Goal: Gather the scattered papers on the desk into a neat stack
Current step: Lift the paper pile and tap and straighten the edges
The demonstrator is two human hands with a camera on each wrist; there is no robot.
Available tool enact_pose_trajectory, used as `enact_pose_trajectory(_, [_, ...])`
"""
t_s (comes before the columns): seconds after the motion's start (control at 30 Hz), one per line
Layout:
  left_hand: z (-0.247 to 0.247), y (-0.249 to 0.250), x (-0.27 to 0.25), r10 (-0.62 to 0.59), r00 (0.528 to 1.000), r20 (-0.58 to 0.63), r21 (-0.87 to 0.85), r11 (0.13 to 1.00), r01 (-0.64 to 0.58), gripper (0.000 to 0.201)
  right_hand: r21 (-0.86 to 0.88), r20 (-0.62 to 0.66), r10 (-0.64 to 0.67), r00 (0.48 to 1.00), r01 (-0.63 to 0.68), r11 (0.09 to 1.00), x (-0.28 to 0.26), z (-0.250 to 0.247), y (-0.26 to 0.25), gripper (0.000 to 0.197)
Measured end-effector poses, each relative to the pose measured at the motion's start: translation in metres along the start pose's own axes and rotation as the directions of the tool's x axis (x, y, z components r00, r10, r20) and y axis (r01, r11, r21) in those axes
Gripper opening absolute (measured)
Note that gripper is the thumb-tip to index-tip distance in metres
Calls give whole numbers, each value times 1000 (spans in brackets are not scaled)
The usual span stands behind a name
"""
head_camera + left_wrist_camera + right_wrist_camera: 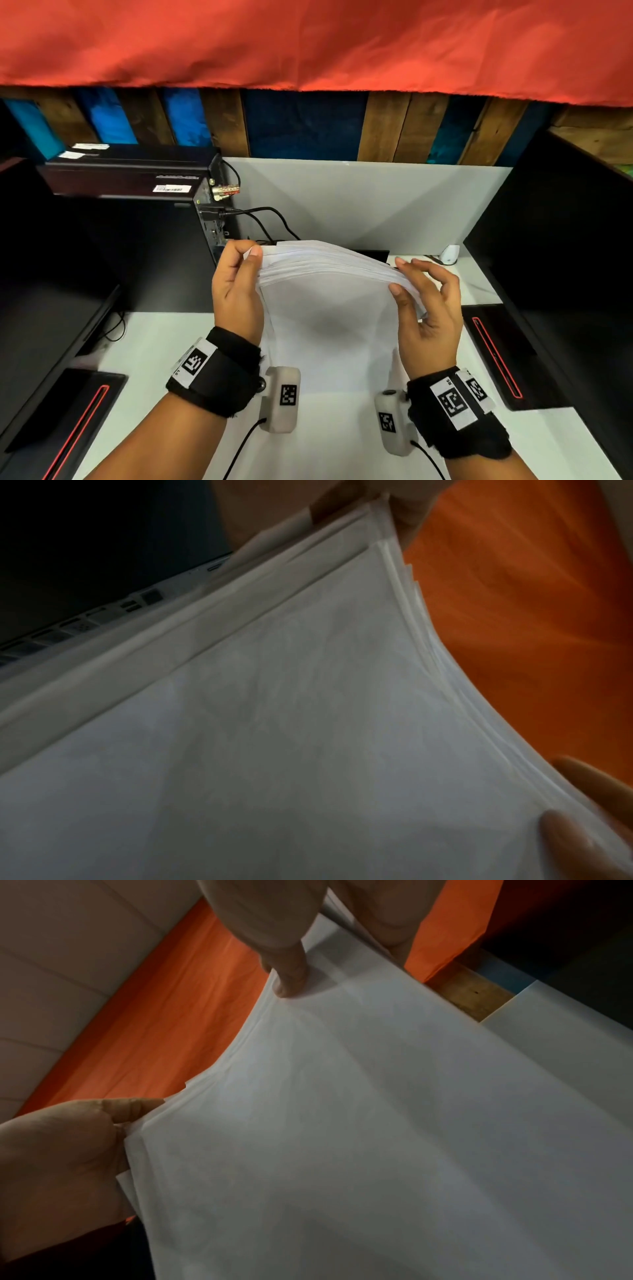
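Note:
A sheaf of white papers (325, 308) stands upright on the white desk (154, 342), bowed toward me, its top edges fanned and uneven. My left hand (239, 270) pinches the top left corner between thumb and curled fingers. My right hand (421, 294) holds the right edge, thumb on the front sheet and fingers behind. The left wrist view shows the stepped sheet edges of the papers (308, 710) up close. In the right wrist view my thumb presses on the papers (342, 1123) near their edge.
A black computer case (137, 212) with cables stands at the back left. Dark monitors flank the desk: a monitor (44, 308) on the left and a monitor (565, 257) on the right. A small white device (450, 255) sits at the back right. A red cloth (308, 41) hangs above.

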State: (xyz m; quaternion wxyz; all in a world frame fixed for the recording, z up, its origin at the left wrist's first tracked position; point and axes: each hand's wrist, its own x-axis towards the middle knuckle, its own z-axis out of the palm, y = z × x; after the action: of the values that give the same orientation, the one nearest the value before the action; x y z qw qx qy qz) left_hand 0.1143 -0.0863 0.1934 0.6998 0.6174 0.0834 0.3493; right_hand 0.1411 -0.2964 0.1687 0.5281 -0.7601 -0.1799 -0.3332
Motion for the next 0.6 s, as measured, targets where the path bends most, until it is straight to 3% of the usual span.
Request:
enact_pose_trajectory(0.07, [0, 1, -1, 10, 1000, -11, 6, 1000, -10, 23, 33, 5, -15, 1000, 14, 999, 1, -1, -1, 32])
enact_pose_trajectory(0.3, [-2, 1, 0, -2, 999, -43, -67, 998, -1, 26, 177, -44, 114, 992, -105, 979, 2, 0, -9, 34])
enact_pose_trajectory(0.47, [-7, -6, -7, -11, 999, 34, -65, 998, 14, 12, 197, -50, 128, 990, -116, 974, 0, -4, -8, 31])
enact_pose_trajectory(0.53, [-14, -16, -14, -25, 996, 86, -83, 996, 32, 46, 209, -58, 159, 986, -143, 967, -1, -5, -11, 33])
enact_pose_trajectory(0.6, [-20, -29, -19, -135, 978, 161, -71, 986, 148, 69, 240, -67, 231, 971, -209, 948, 0, -6, -16, 41])
